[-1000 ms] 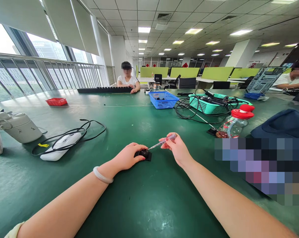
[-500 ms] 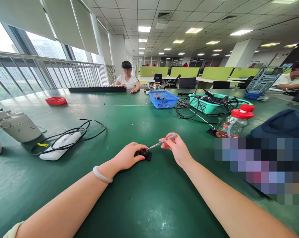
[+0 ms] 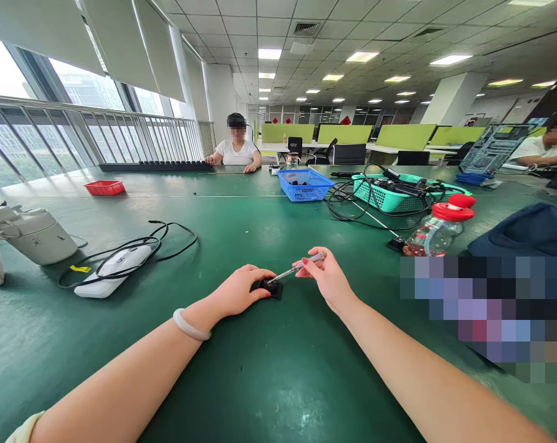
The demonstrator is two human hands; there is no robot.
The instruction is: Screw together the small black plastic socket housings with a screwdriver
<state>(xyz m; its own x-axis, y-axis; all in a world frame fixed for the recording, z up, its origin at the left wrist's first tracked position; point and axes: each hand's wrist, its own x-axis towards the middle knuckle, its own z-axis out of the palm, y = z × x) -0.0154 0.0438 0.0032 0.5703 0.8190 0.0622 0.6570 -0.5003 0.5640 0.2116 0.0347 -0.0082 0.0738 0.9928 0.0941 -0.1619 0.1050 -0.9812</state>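
A small black part (image 3: 274,290) lies on the green table (image 3: 278,357), gripped at its left side between the thumb and fingers of my left hand (image 3: 241,290). My right hand (image 3: 327,277) is closed around the clear handle of a screwdriver (image 3: 285,274). The screwdriver slants down to the left, and its tip is at the top of the black part. Fine detail at the tip is too small to make out.
White power bank (image 3: 114,271) with a black cable at left, beside a pale bottle (image 3: 40,237). Red tray (image 3: 105,187), blue basket (image 3: 304,186) and green basket (image 3: 389,200) of cables stand farther back. Glass jar (image 3: 437,231) and dark bag (image 3: 527,231) at right. A person (image 3: 236,151) sits opposite.
My right hand and the screwdriver have shifted slightly left, with the tip now farther over the black part. Across the table, the long black strip and the person's hand have moved left.
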